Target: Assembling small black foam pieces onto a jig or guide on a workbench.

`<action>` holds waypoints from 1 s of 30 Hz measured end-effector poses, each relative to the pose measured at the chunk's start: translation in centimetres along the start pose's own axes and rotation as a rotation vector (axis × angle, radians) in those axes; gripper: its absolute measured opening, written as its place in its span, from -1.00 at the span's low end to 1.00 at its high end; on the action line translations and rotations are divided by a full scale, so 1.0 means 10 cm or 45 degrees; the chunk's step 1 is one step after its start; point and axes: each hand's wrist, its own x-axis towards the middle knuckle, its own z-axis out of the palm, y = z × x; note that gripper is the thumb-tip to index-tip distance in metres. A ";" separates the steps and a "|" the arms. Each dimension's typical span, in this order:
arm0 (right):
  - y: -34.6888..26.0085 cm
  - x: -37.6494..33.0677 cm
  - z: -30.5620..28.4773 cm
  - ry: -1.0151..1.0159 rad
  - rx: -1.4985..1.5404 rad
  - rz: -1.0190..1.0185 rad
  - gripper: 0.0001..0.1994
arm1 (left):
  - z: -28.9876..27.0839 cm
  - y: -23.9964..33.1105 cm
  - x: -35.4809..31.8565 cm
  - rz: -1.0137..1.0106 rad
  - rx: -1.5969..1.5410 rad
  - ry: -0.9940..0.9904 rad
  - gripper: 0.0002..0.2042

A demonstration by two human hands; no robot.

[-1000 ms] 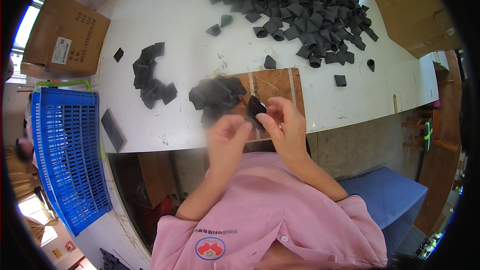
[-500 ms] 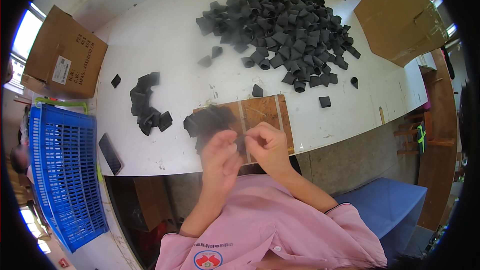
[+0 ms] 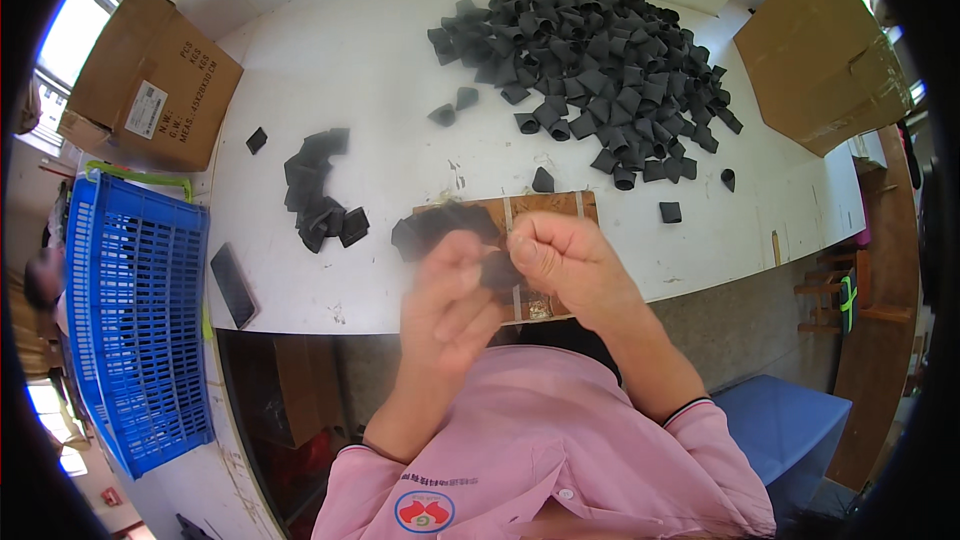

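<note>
Forming step: left hand [image 3: 450,305] and right hand [image 3: 560,260] jointly pinch one small black piece [image 3: 497,270], apparently folding it, over the wooden board [image 3: 550,210]; next move calls for placement beside the formed pieces on the counter [image 3: 380,70].

The person wears a pink short-sleeved polo shirt [image 3: 560,460]. Below the collar [image 3: 590,495], at the picture's lower edge, the placket shows one small pale button [image 3: 566,493]. Left of that button sits a round chest badge [image 3: 424,512], red and white, with a line of small lettering just above it. The right sleeve [image 3: 700,420] ends in a cuff edged with a thin dark and white stripe. Both forearms are bare, as are the left hand [image 3: 450,305] and right hand [image 3: 560,260]; no gloves, rings or watch show.
</note>
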 end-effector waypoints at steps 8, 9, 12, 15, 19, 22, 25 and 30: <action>0.33 0.19 -0.20 -0.062 0.021 0.057 -0.83 | -0.30 -0.11 0.11 0.013 0.165 0.120 -0.78; 0.33 0.16 -0.20 -0.057 0.026 0.062 -0.83 | -0.20 -0.13 0.09 0.201 0.565 0.250 -0.79; 0.27 0.11 -0.19 0.274 -0.797 -0.435 -0.87 | -0.04 -0.06 0.16 0.671 1.362 0.200 -0.71; 0.21 -0.02 -0.09 0.476 -0.837 -0.715 -0.79 | -0.01 0.02 0.22 0.910 1.798 -0.204 -0.75; 0.23 0.00 0.04 0.437 -1.111 -0.912 -0.70 | -0.07 -0.06 0.19 0.940 1.503 -0.102 -0.85; 0.20 0.03 0.09 0.492 -1.152 -0.933 -0.76 | 0.00 -0.06 0.15 0.771 0.884 0.042 -0.93; 0.15 0.08 0.08 0.523 -1.262 -1.050 -0.81 | -0.01 -0.06 0.12 0.625 0.521 0.108 -0.93; 0.27 0.05 0.00 0.472 -1.195 -1.057 -0.83 | -0.13 -0.10 0.04 0.662 0.734 0.121 -0.93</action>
